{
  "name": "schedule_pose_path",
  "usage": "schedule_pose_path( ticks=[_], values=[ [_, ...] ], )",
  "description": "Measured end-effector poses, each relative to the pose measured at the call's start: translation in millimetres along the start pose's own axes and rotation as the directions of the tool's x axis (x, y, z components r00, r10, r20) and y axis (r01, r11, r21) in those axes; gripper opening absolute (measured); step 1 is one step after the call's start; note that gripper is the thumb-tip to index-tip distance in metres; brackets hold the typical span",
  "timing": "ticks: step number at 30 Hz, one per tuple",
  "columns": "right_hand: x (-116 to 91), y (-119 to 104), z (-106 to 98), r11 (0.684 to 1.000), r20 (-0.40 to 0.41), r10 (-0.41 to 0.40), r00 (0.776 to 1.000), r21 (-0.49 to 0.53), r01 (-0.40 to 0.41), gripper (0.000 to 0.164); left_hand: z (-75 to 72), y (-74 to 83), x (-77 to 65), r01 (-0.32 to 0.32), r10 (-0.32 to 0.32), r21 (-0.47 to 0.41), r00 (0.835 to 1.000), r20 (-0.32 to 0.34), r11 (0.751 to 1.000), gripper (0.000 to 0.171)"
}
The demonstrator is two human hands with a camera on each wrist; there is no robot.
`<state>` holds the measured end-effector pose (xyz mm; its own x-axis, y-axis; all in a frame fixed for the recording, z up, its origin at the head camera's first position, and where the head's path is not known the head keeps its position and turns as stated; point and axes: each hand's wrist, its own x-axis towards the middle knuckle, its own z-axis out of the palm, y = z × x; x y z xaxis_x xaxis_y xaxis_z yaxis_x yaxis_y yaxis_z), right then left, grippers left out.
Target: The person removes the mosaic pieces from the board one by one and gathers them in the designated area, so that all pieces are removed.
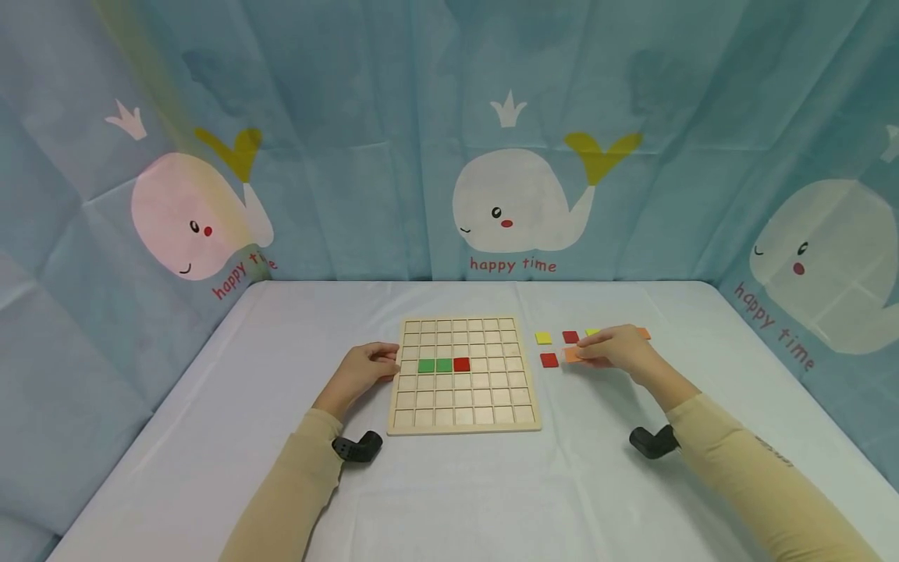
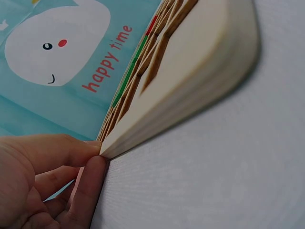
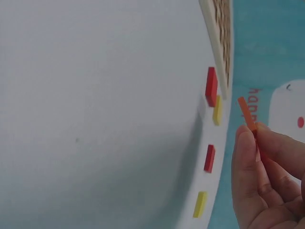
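A wooden grid board (image 1: 463, 422) lies on the table, with two green tiles (image 1: 435, 365) and a red tile (image 1: 461, 364) side by side in one row of its squares. My left hand (image 1: 360, 375) pinches the board's left edge between thumb and fingers; the left wrist view shows the grip close up. To the right of the board, my right hand (image 1: 618, 349) pinches an orange tile (image 3: 246, 113) by one end. In the right wrist view this tile is held up off the table.
Loose tiles lie right of the board: a yellow tile (image 1: 544, 338), a red tile (image 1: 549, 360), another red tile (image 1: 570, 336), another yellow tile (image 1: 593, 332) and an orange tile (image 1: 643, 333) partly behind the right hand. A blue whale-print curtain (image 1: 351, 211) stands behind the white table (image 1: 456, 499).
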<state>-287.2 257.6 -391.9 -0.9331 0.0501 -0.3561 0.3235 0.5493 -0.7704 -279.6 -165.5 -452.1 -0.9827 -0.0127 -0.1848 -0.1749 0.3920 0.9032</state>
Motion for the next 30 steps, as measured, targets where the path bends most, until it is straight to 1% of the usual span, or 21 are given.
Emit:
schedule_pose_path(
  ticks=[3, 6, 10, 12, 16, 21, 27, 30],
  values=[
    [1, 3, -3, 1.0, 0.008, -0.014, 1.0, 0.023, 0.014, 0.044, 0.4, 0.1, 0.3, -0.003, 0.003, 0.004, 1.0, 0.001, 1.0, 0.047],
    [2, 6, -4, 0.997, 0.024, -0.012, 1.0, 0.071, 0.01, 0.043, 0.4, -1.3, -0.2, 0.005, -0.005, 0.0, 1.0, 0.001, 1.0, 0.047],
    [7, 8, -4, 0.992, 0.022, 0.032, 0.999, 0.117, -0.034, 0.042, -0.3, -4.4, -2.0, 0.02, -0.02, 0.004, 1.0, 0.001, 1.0, 0.048],
    [10, 9, -5, 0.992, 0.027, 0.032, 0.999, 0.119, -0.035, 0.043, -0.3, -4.8, -2.5, 0.024, -0.024, 0.007, 1.0, -0.006, 1.0, 0.048],
    [14, 13, -6, 0.992, 0.045, 0.029, 0.999, 0.124, -0.034, 0.044, 0.1, -4.5, -2.3, 0.012, -0.012, 0.012, 1.0, -0.013, 1.0, 0.048],
    [17, 15, -7, 0.99, 0.045, 0.052, 0.998, 0.131, -0.058, 0.041, 0.7, -3.2, -1.3, 0.003, -0.003, 0.018, 1.0, -0.007, 1.0, 0.048],
    [18, 14, -6, 0.996, 0.027, 0.038, 0.999, 0.082, -0.04, 0.041, 0.8, -1.8, 1.6, 0.001, -0.001, 0.0, 1.0, -0.005, 1.0, 0.048],
    [20, 13, -4, 0.997, 0.016, 0.048, 0.999, 0.058, -0.049, 0.039, 0.0, -1.4, 0.7, 0.0, 0.0, -0.006, 1.0, -0.007, 1.0, 0.048]
  ],
)
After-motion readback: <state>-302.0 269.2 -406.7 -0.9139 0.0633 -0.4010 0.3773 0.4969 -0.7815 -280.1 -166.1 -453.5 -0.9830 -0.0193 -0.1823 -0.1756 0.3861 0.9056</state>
